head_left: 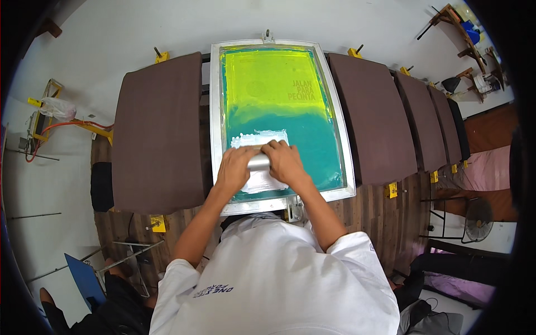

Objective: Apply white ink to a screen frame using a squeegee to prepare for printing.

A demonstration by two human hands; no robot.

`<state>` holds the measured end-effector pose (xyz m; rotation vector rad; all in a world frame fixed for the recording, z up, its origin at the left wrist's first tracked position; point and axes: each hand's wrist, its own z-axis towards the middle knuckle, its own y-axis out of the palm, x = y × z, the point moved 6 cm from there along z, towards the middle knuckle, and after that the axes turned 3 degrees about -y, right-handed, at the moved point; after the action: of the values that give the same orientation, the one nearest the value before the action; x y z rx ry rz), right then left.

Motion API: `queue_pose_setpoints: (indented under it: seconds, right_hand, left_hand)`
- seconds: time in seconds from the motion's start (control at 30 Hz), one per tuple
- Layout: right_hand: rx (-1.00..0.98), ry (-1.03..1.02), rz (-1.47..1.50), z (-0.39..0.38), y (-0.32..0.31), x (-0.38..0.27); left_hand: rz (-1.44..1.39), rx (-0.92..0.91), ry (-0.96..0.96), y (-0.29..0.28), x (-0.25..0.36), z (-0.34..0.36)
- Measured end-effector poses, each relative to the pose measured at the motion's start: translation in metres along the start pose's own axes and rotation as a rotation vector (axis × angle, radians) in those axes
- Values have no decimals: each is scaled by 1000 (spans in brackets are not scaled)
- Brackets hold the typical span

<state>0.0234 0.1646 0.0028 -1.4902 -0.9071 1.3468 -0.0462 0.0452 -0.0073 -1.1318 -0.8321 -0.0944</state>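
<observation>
In front of me lies a silkscreen in a pale metal frame point(347, 167), its mesh yellow-green point(257, 78) at the far part and teal point(315, 145) at the near part, with faint lettering at upper right. My left hand point(234, 167) and my right hand point(283, 163) both have their fingers closed on a squeegee with a silver bar point(258, 161), held over the near left of the mesh. Thick white ink point(263, 181) is spread above and below the squeegee; its blade is hidden.
Brown padded platens point(156, 128) flank the screen, several at right point(374, 123), with yellow brackets point(393, 190). A red hose point(72, 123) runs at left. A standing fan point(477, 220) is at right. A person in dark clothing point(111, 312) is at lower left beside a blue board point(84, 282).
</observation>
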Motion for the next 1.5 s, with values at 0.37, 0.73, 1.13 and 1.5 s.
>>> queue_pose_setpoints:
  seconds: [0.37, 0.73, 1.13, 1.5]
  right_hand:
    - [-76, 22, 121, -87, 15, -26]
    - [-106, 39, 35, 5, -7, 14]
    - [-111, 57, 196, -101, 14, -31]
    - [-81, 39, 141, 19, -2, 24]
  left_hand:
    - [-67, -147, -63, 18, 39, -76]
    - [-114, -42, -59, -5, 10, 17]
    - [-33, -227, -106, 16, 54, -89]
    - [-109, -152, -194, -1, 0, 27]
